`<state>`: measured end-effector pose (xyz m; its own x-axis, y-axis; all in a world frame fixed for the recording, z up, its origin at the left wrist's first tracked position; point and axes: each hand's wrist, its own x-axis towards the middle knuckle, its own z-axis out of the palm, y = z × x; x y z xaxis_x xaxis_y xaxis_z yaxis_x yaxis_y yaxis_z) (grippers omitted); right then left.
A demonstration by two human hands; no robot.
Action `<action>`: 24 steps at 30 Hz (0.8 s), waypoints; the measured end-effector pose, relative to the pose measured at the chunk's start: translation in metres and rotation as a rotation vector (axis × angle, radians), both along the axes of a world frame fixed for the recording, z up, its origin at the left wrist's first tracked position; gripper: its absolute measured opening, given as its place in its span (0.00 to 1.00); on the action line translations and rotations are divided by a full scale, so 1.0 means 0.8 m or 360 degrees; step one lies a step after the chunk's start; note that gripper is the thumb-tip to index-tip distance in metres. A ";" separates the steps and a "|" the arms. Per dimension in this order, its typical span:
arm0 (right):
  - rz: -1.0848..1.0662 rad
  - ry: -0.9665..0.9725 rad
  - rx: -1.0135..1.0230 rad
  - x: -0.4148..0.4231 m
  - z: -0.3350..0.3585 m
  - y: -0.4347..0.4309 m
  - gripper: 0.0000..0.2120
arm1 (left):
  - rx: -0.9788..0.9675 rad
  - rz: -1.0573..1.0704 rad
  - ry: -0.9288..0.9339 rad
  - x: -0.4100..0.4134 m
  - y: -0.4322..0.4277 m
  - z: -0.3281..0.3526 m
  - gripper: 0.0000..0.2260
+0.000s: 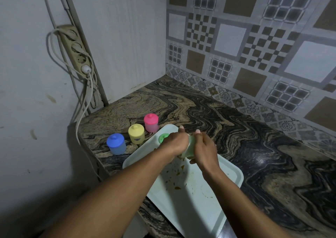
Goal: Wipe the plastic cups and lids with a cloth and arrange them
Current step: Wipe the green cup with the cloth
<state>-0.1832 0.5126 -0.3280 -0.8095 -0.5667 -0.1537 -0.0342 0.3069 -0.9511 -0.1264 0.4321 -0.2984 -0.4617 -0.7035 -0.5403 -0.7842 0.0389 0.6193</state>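
Note:
Over the pale tray [209,201], my left hand [174,143] and my right hand [205,148] close together around a pale green cup [190,148]. Which hand holds a cloth is hidden; something whitish shows between them at the cup. A green lid [162,138] lies on the tray just left of my left hand. Three lidded cups stand in a row on the counter left of the tray: blue [116,144], yellow [136,134] and pink [151,122].
The tray carries brown crumbs and stains [177,172] and overhangs the counter's front edge. The marbled counter [254,146] meets a tiled wall behind and right. A power strip [76,50] with dangling cables hangs on the left wall.

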 end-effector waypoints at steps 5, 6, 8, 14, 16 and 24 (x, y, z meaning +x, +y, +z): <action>-0.0050 -0.0040 -0.0068 -0.004 0.007 0.006 0.17 | -0.0094 -0.0105 0.0242 0.011 0.002 -0.003 0.37; -0.0095 -0.0137 -0.0097 -0.007 0.009 0.005 0.18 | -0.0399 -0.0252 0.0348 0.014 0.007 -0.010 0.32; -0.0108 -0.0193 -0.0119 -0.010 0.009 0.003 0.21 | -0.0826 -0.0464 0.0477 0.024 0.018 -0.020 0.21; 0.0114 0.0287 -0.0213 0.000 0.004 0.009 0.17 | 0.0314 0.0442 0.0521 0.012 -0.021 -0.025 0.31; 0.0083 0.0220 -0.0309 -0.005 0.001 0.011 0.19 | 0.0532 0.0540 0.0639 0.020 -0.032 -0.025 0.30; 0.0452 0.0965 -0.0230 0.023 0.012 -0.005 0.26 | 0.0500 0.0492 0.0822 0.020 -0.036 -0.015 0.32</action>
